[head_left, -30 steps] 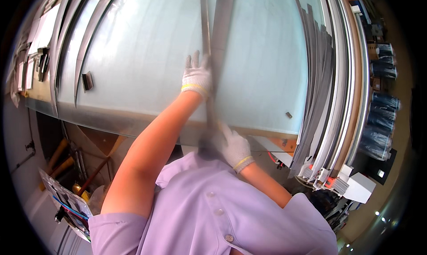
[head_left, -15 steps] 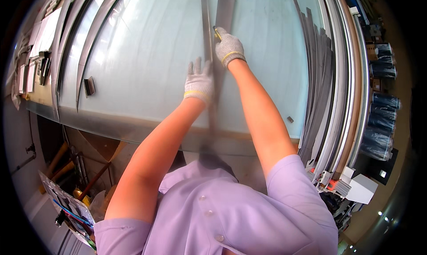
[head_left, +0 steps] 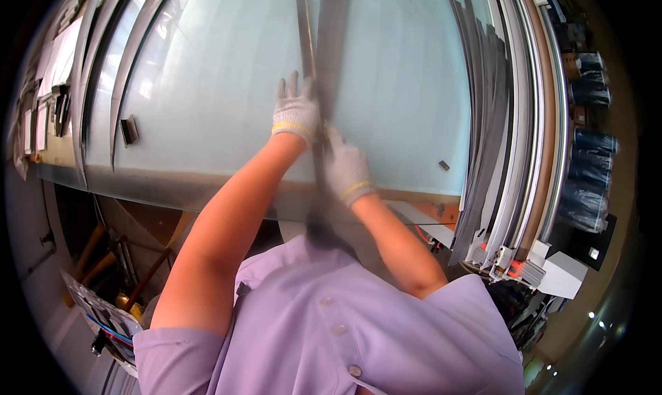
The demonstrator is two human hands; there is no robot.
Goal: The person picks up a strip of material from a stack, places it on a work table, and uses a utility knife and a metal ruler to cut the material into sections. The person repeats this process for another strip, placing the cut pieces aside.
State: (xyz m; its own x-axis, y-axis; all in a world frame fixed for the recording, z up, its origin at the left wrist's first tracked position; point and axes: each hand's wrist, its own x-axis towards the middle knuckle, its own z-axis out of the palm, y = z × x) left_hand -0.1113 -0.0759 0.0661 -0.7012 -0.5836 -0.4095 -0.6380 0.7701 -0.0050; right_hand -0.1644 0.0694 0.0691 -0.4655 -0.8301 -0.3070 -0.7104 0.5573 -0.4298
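My left hand point(head_left: 296, 114), in a pale knit glove with a yellow cuff band, lies flat with its fingers stretched forward. It rests at a narrow dark straight strip point(head_left: 303, 26). A wider dark grey strip point(head_left: 332, 43) runs alongside to the right, towards my body. Lower and to the right, my gloved right hand point(head_left: 347, 167) is closed low over the wider strip, blurred by motion. The slim yellow and black utility knife seen in it earlier is mostly hidden now. Both strips lie on a pale, glossy tabletop point(head_left: 207, 85).
Several long dark strips point(head_left: 483, 112) lie along the table's right side, beside metal rails point(head_left: 545, 119). Curved-looking strips point(head_left: 127, 71) lie at the left. A small dark bracket-like piece point(head_left: 129, 130) and a tiny dark block point(head_left: 444, 165) sit on the tabletop. Wrapped dark rolls point(head_left: 589, 178) stand far right.
My right hand has swept down along the wider strip towards my body, its elbow now bent. The left hand stays flat at the narrow strip. The view has shifted slightly.
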